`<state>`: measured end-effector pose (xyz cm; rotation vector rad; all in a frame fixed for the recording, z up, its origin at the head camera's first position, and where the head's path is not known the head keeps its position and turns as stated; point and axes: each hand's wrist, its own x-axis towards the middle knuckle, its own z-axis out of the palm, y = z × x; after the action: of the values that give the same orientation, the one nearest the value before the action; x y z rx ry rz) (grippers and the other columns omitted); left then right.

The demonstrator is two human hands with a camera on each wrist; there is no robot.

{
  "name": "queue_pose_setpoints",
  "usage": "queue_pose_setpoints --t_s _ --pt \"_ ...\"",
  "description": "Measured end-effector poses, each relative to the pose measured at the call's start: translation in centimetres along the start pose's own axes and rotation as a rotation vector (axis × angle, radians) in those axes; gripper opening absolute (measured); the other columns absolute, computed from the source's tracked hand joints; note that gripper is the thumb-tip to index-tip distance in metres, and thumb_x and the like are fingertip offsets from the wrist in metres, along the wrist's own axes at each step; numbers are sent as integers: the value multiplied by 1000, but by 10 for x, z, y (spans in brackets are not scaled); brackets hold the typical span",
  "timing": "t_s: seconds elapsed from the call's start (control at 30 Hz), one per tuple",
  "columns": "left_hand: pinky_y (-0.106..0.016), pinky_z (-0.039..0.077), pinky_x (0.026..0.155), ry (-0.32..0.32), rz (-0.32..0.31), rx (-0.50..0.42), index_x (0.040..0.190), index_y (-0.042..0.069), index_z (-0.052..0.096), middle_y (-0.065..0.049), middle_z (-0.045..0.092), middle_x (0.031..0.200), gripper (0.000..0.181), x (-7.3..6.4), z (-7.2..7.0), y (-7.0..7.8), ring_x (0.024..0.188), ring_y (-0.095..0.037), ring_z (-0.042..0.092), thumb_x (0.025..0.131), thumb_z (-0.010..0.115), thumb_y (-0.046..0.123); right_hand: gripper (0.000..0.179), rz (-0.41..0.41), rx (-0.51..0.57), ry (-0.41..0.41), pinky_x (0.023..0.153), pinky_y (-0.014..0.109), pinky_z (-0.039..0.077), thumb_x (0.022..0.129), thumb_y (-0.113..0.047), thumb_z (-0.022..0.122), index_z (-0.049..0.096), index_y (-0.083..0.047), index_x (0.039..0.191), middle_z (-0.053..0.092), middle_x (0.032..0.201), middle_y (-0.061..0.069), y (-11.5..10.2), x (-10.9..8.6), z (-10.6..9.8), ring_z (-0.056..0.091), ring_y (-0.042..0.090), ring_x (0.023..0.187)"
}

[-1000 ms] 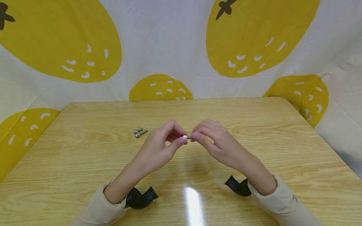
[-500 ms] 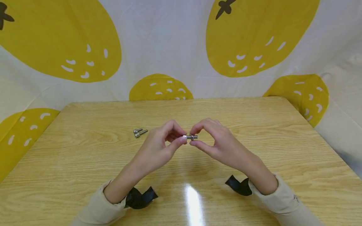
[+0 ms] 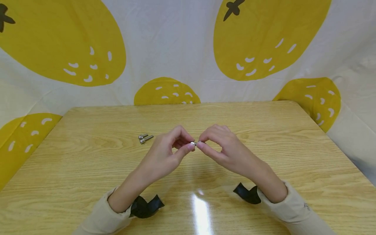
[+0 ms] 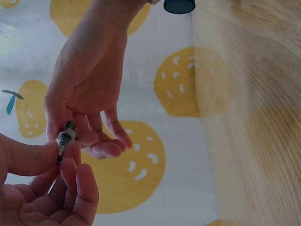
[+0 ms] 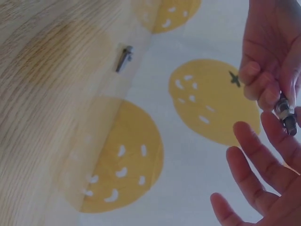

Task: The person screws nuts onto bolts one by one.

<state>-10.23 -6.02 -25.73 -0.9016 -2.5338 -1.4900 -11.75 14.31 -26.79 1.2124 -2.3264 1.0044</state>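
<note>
A silver bolt (image 4: pixel 61 151) is held level above the table between both hands. My left hand (image 3: pixel 165 151) pinches its head end between thumb and index finger, so most of the head is hidden. On the threaded shank sits a hex nut (image 4: pixel 67 135), with the bolt's tip sticking out past it in the left wrist view. My right hand (image 3: pixel 226 145) has thumb and index finger on this nut. The other right fingers spread loosely in the right wrist view. Left of the hands, two socket-head bolts (image 3: pixel 147 139) lie side by side on the table.
The wood-grain table (image 3: pixel 97 163) runs back to a white cloth (image 3: pixel 167 42) printed with yellow fruit. Black bands (image 3: pixel 147 206) show at both sleeve cuffs. A bright light reflection (image 3: pixel 201 212) lies on the tabletop near the front.
Half a second ago the right thumb and finger stood farther apart, with nut and bolt tip showing. Now the thumb has come back over the nut. The left hand stays nearly still.
</note>
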Motion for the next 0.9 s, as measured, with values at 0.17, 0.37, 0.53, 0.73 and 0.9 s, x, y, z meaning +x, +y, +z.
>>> queue_pose_setpoints --t_s 0.17,0.37,0.53,0.73,0.9 --pt "-24 52 69 2 -3 3 94 5 57 -3 67 86 8 0 0 1 74 -8 60 88 62 8 22 93 5 -55 87 36 37 99 -21 47 65 -15 88 63 85 -8 -3 0 -1 53 10 92" --pt "-24 52 69 15 -7 14 96 5 57 -2 66 87 10 0 -2 2 75 -8 60 88 63 8 26 153 9 -56 90 37 36 88 -27 64 61 -13 109 63 103 -4 -8 0 -3 52 11 99" --pt "-24 52 70 16 -2 16 96 5 57 -2 66 87 10 0 -2 1 75 -8 60 88 63 8 29 26 4 13 85 31 43 81 -14 72 59 -9 106 62 100 -2 -6 1 -1 54 11 94" --pt "-24 52 70 16 0 11 96 5 58 -2 65 86 10 0 -2 2 74 -8 60 88 63 8 23 -33 18 45 79 27 47 81 -4 70 58 -8 100 61 95 -2 -3 1 2 55 11 90" --pt "-25 52 70 17 2 13 96 5 58 -2 65 86 9 0 -2 0 75 -8 60 88 62 8 21 -16 6 45 81 30 46 81 -7 70 59 -9 99 62 95 -3 -4 0 1 55 11 92"
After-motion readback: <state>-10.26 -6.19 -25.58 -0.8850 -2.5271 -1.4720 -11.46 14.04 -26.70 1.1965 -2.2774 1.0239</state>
